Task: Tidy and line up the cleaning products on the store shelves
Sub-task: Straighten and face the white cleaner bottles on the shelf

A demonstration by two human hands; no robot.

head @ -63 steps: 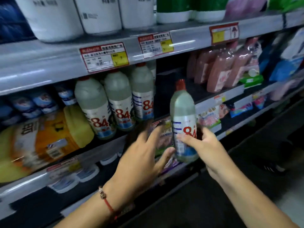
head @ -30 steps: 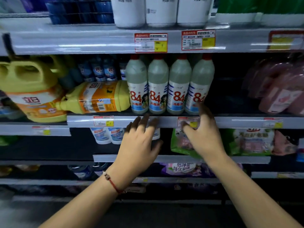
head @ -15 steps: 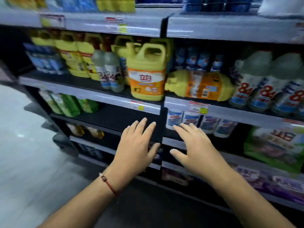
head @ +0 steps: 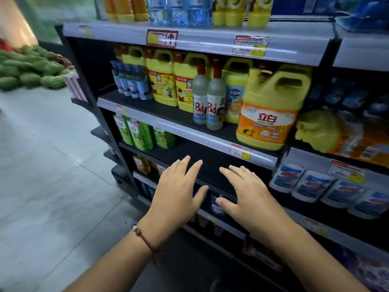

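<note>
toppled yellow jug point(head: 328, 133) blurred and cut off at right, top-shelf bottles point(head: 181, 9) cropped

My yellow detergent jug point(head: 271, 106) is glossy plastic with a smooth orange paper-like label. The two 84 disinfectant bottles point(head: 207, 98) look like cloudy, translucent plastic with red caps. The shelf edge point(head: 189, 127) is shiny pale metal; its deck looks matt black. The floor point(head: 52, 175) tiles gleam smooth.
</note>
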